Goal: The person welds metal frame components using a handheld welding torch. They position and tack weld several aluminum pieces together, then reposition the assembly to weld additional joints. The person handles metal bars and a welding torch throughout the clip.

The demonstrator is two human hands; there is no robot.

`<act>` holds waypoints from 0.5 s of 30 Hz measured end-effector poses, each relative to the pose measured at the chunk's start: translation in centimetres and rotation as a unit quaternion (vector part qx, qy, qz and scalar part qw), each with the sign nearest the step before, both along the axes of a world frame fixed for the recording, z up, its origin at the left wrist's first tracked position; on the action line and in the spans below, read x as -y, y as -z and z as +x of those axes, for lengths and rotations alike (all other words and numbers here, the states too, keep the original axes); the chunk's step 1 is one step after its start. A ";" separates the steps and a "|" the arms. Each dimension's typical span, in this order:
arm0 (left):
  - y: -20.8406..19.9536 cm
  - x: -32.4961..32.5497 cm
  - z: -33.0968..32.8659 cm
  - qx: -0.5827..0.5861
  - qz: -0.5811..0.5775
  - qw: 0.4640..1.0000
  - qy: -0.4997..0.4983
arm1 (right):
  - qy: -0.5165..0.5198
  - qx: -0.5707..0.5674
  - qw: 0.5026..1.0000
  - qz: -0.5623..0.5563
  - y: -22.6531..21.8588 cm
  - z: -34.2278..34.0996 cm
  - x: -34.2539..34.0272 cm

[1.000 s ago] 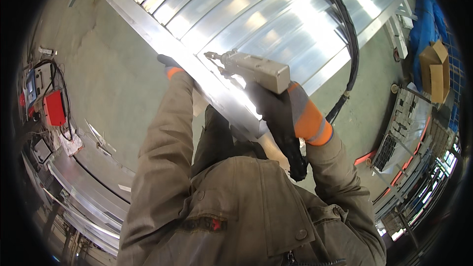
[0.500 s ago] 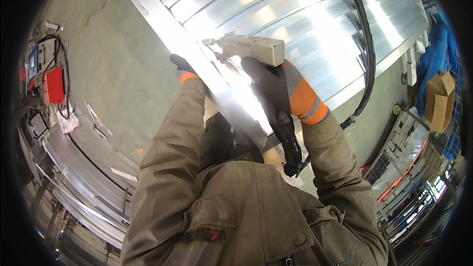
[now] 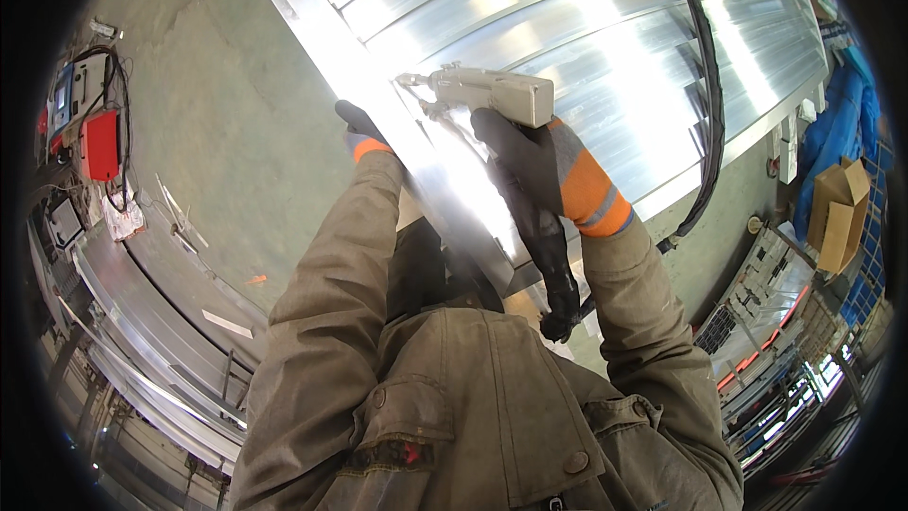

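My right hand point(image 3: 530, 156), in a dark glove with an orange and grey cuff, is closed around the grip of a grey welding gun point(image 3: 501, 95). The gun's nozzle points left and meets the inner edge of a bright metal frame rail point(image 3: 312, 38). From the grip, a thick black sheathed cable point(image 3: 541, 255) hangs down toward my body. My left hand point(image 3: 361, 128), also gloved, is against the rail's outer side, across from the nozzle. The rail hides most of its fingers, so I cannot see how they are bent. Strong glare washes out the rail below the nozzle.
Ribbed shiny metal panels point(image 3: 586, 28) fill the frame, with a black hose point(image 3: 705, 85) lying across them. A red box point(image 3: 101, 145) and cables stand at left, above long metal profiles point(image 3: 161, 322). At right are a cardboard box point(image 3: 839, 218) and blue sheeting point(image 3: 837, 123).
The view has shifted slightly, so the frame and gun appear a little further right. Both hands keep their places on the rail and the gun.
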State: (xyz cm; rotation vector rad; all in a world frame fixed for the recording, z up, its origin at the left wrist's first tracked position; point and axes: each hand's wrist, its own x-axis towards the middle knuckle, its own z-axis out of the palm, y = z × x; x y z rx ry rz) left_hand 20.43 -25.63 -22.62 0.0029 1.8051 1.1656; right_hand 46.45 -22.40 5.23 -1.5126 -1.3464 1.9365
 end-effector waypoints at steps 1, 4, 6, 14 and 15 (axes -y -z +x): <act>0.5 0.2 -0.2 0.002 0.002 1.000 -0.002 | -0.002 0.007 1.000 0.001 -0.1 0.0 0.0; 1.8 0.7 -0.6 0.008 0.008 1.000 -0.009 | 0.010 -0.033 0.999 -0.028 -0.1 0.1 0.3; 2.3 0.9 -0.8 0.021 -0.006 0.999 -0.025 | 0.028 -0.034 0.999 -0.014 0.0 0.0 0.5; 1.7 0.9 -0.7 -0.002 0.032 0.999 0.027 | 0.022 -0.060 0.998 0.014 0.9 -0.5 0.2; 1.6 0.7 -0.7 0.006 0.045 0.999 0.030 | 0.019 -0.063 0.998 0.004 0.9 -0.5 0.2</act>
